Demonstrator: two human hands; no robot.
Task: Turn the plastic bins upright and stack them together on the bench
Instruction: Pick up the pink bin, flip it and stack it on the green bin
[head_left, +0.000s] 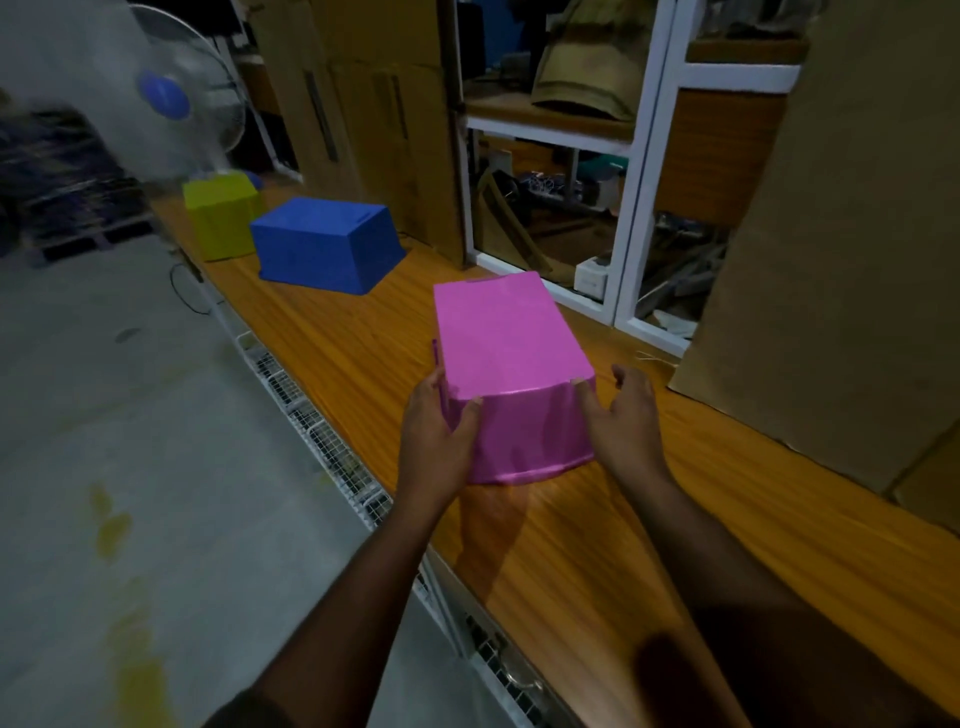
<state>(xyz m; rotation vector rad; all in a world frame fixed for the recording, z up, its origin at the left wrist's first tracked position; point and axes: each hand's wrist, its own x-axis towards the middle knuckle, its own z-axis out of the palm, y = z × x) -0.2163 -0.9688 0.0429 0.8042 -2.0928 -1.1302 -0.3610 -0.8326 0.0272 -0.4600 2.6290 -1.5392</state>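
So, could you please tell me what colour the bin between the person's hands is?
Pink: the upside-down bin shows clearly in the head view.

Dim light, blurred fan (171, 98), wide-angle bending at edges

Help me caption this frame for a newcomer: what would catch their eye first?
The pink bin, upside down on the orange wooden bench, gripped by the left hand with the right hand at its other side. Farther along sit an overturned blue bin and a yellow-green bin, near a white fan.
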